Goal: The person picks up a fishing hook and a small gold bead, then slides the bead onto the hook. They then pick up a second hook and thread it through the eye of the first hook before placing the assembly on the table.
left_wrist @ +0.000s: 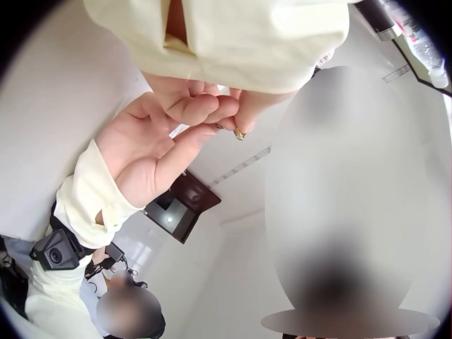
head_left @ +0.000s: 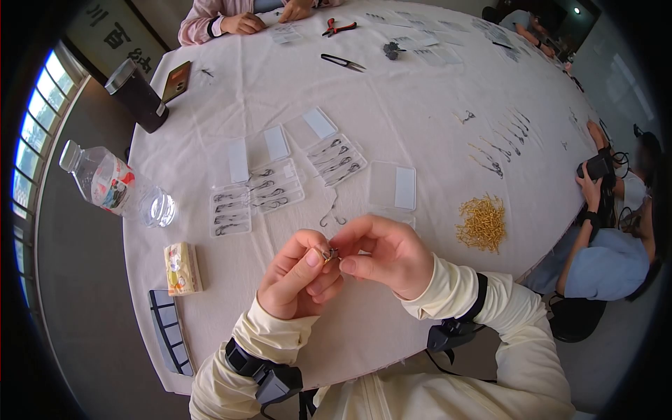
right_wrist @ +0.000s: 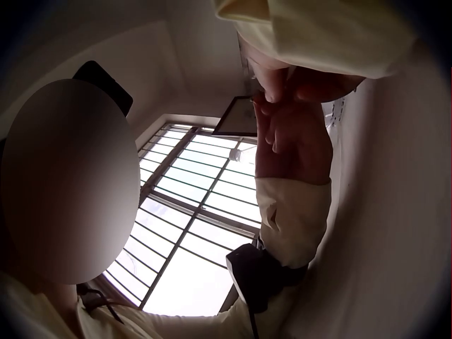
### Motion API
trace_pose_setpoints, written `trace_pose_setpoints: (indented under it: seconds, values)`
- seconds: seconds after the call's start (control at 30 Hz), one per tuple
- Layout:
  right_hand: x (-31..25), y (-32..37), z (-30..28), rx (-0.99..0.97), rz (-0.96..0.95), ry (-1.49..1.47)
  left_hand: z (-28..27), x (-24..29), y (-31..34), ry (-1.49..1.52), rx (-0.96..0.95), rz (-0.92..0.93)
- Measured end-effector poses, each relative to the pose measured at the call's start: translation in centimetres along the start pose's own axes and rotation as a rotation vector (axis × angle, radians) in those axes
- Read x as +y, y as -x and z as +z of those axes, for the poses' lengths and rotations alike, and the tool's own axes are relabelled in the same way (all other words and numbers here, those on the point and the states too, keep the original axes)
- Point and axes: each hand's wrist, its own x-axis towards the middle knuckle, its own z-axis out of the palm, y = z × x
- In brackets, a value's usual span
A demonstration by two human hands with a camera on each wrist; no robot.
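Between the fingertips of both hands is a small metal piece (head_left: 332, 255), dark with a gold glint, largely covered by the fingers. My left hand (head_left: 294, 273) pinches it between thumb and index finger, the other fingers curled beneath. The right hand (head_left: 392, 257) meets it from the other side, thumb and index finger closing on its dark end. In the left wrist view, the gold end (left_wrist: 241, 134) sticks out past the left fingertips. Just beyond the hands lies a pair of dark fish hooks (head_left: 332, 218) on a line. Fingers hide the piece in the right wrist view.
Open clear boxes (head_left: 276, 185) of dark hooks lie ahead, beside another clear box (head_left: 392, 187). Gold metal pieces (head_left: 481, 222) are heaped at right, below a row of hook rigs (head_left: 500, 147). A bottle (head_left: 119, 183), tumbler (head_left: 136, 94) and tissue pack (head_left: 183, 269) stand left.
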Motion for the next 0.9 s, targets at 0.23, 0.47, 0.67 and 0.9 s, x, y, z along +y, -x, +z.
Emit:
trace_pose_setpoints:
  seconds: [0.23,0.47,0.67,0.9]
  values:
    - [0.5,-0.1,-0.3,-0.006,-0.013,-0.191,-0.2,-0.6,-0.2,0.008,-0.018,-0.005]
    - [-0.8,0.2,-0.6,0.044,0.075,-0.069,-0.2,-0.3,0.0,-0.045,-0.005,0.018]
    - [-0.8,-0.1,-0.8,0.130,-0.204,0.255,0.2,0.0,0.2,-0.432,0.125,0.166]
    - [-1.9,-0.3,-0.6,0.080,-0.550,0.867,1.0,-0.4,0.2,-0.522,0.229,0.226]
